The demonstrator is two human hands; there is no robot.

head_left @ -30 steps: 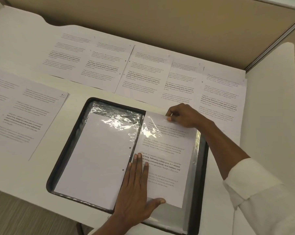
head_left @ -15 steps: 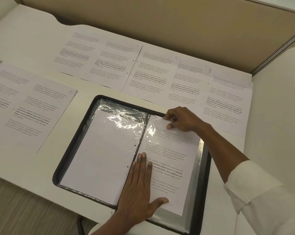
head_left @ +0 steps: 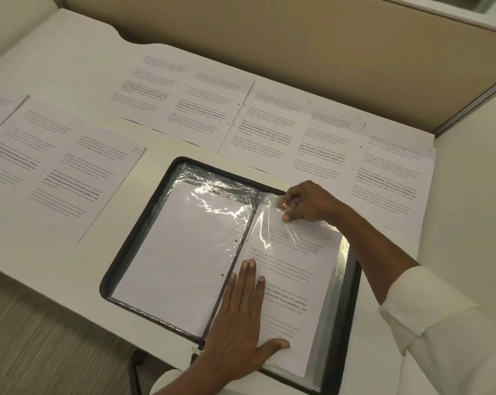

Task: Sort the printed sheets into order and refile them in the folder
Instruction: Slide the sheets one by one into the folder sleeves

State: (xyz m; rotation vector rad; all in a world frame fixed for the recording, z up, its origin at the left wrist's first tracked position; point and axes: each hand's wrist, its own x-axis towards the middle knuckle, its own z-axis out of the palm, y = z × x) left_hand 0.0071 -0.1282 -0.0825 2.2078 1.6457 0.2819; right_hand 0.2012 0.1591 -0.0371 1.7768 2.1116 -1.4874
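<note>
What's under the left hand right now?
The left hand presses flat on a printed sheet lying on the right half of the open folder. Whatever lies beneath that sheet is covered and cannot be seen.

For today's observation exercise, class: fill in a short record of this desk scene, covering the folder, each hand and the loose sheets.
folder: open flat on the desk
left hand: flat, pressing the printed sheet on the folder's right side
right hand: pinching the clear sleeve at that sheet's top
loose sheets: spread on the desk beyond and left of the folder, including sheet 10 and sheet 5
</note>
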